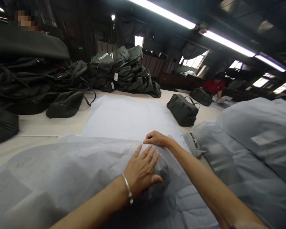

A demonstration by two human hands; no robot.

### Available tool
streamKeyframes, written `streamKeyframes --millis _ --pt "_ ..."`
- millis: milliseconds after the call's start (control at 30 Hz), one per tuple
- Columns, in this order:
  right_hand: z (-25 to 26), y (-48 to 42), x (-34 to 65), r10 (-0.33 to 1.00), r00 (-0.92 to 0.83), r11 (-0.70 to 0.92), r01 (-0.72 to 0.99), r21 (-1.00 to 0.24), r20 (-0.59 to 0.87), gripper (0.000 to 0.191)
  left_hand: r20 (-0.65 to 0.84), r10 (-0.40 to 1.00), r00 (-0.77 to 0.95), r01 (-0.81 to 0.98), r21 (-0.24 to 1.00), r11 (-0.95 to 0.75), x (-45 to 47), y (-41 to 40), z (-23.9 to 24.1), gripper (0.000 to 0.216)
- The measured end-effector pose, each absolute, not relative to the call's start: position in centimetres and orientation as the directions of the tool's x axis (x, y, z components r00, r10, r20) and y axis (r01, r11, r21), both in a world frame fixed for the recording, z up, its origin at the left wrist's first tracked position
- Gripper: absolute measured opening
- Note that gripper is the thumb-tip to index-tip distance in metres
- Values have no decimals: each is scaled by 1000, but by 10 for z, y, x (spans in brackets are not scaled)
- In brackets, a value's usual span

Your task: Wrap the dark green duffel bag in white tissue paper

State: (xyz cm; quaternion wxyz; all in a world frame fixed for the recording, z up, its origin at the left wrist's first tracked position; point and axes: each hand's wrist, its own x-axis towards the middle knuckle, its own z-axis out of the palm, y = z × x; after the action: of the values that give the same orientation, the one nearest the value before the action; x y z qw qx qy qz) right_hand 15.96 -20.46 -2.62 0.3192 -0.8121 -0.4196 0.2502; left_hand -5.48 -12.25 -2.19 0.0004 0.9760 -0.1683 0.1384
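My left hand (143, 170), with a bracelet on its wrist, lies flat and spread on a translucent plastic bag (73, 165). Something dark shows through the plastic under and beside that palm; its kind is hard to make out. Just beyond, my right hand (158, 139) is closed in a pinch at the bag's far edge. White sheets (126, 116), thin and flat, lie on the table past both hands.
Dark green bags (124, 70) are heaped at the back, with more bags (26, 86) on the left. One dark bag (183, 109) stands right of the sheets. Plastic-wrapped bundles (255, 143) fill the right side. A person in red (212, 86) works farther back.
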Motion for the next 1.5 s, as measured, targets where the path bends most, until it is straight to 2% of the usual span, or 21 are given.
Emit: streamKeyframes --millis 67,133,200,233,267,300,367,433,500,533,600,733,800,867,933,1000,1133,1267,1367,1433,1500 --pt "-9 -216 159 814 580 -438 584 -683 -26 28 215 -289 933 -295 -5 -955 -33 -126 -47 81" --pt "12 -248 159 751 642 -417 643 -643 154 39 200 -291 935 -301 16 -954 -24 -119 -58 82" --pt "24 -299 156 602 715 -415 661 -625 356 54 168 -295 941 -303 21 -953 -24 -112 -57 83" --pt "24 -329 153 459 761 -425 641 -639 458 62 137 -289 948 -294 19 -956 -26 -111 -53 83" --pt "18 -358 149 329 816 -448 578 -682 475 74 100 -279 955 -282 17 -959 -29 -110 -48 83" --pt "8 -385 144 233 891 -447 454 -771 390 86 66 -267 962 -268 19 -963 -31 -111 -44 83" --pt "-24 -422 130 166 983 -318 126 -940 76 103 19 -254 967 -254 36 -966 -33 -114 -37 84" --pt "-59 -433 113 311 939 -210 -84 -974 -148 93 0 -245 969 -245 62 -968 -33 -115 -34 83" --pt "-85 -425 99 456 865 -137 -165 -977 -211 67 -8 -232 973 -230 73 -970 -34 -115 -35 81" --pt "-92 -419 94 487 850 -100 -176 -979 -202 56 -9 -227 974 -225 72 -972 -34 -114 -36 80" --pt "-97 -410 94 468 869 -34 -161 -986 -158 47 0 -225 974 -225 58 -973 -36 -112 -38 76" --pt "-95 -421 120 403 908 20 -137 -990 -118 47 50 -260 964 -261 10 -965 -37 -106 -45 76" --pt "-95 -427 130 409 901 34 -174 -984 -145 52 76 -272 959 -272 -4 -962 -37 -105 -46 77" --pt "-98 -424 134 389 900 40 -231 -972 -198 65 85 -269 959 -270 3 -963 -38 -106 -45 78" --pt "-101 -414 133 365 890 22 -301 -953 -273 81 71 -258 964 -260 36 -965 -40 -110 -40 78" --pt "-105 -403 132 383 868 11 -346 -938 -315 88 37 -237 971 -240 84 -967 -42 -116 -32 78" --pt "-114 -397 148 437 870 34 -269 -962 -228 89 5 -191 982 -189 150 -970 -45 -122 -24 75" --pt "-123 -431 188 258 955 -33 -140 -990 -144 90 119 -166 979 -175 73 -982 -46 -125 -32 71" --pt "-134 -482 229 25 999 -225 -31 -974 -37 81 295 -175 939 -179 -16 -984 -43 -115 -47 69" --pt "-146 -519 257 -147 989 -370 -38 -928 18 75 358 -200 912 -192 -59 -980 -40 -104 -58 73" --pt "-162 -550 282 -269 963 -425 -100 -900 20 73 362 -211 908 -197 -74 -977 -39 -95 -66 78"
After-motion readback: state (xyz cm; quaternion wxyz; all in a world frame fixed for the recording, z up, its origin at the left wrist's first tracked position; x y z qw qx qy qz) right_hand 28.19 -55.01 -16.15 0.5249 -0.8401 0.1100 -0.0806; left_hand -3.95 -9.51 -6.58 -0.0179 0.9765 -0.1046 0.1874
